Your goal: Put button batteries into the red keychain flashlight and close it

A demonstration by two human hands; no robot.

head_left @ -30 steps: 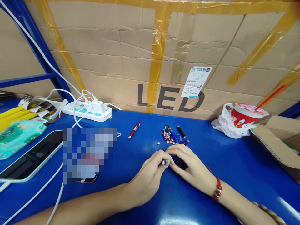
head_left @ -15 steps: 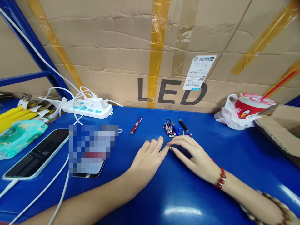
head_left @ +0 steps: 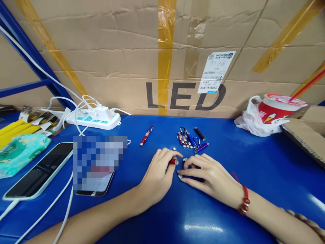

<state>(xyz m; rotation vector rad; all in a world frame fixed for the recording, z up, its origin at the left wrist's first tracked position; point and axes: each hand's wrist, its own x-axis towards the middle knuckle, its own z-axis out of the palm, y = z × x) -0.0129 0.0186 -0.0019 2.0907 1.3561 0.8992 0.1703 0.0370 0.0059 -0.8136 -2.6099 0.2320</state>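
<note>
Currently, from my distant seat, I am having the left hand (head_left: 157,173) grip a red metal tube (head_left: 173,161), its fingers curling around the barrel and the silvery end facing right. The right hand (head_left: 211,174) is pinching a button cell (head_left: 180,176) between thumb and forefinger, near that end; a small silvery part (head_left: 185,159) is showing beside its other fingers, and I am not making out whether they are holding it.

On progress, I am judging this partway: the red keychain light (head_left: 146,137) is looking whole, clip included, while the gripped tube is seeming uncapped and the pinched cell is sitting outside it.

Counting, I am getting one red keychain light, one gripped tube, one blue tube (head_left: 190,139), one purple tube (head_left: 201,147) and one black tube (head_left: 199,134); whether these last three are filled is staying unclear. One loose cell (head_left: 174,148) is lying apart from the heap of clips and cells (head_left: 180,139), which is overlapping too much for counting. One power strip (head_left: 106,124) and one red cup (head_left: 268,113) are standing farther back.
</note>
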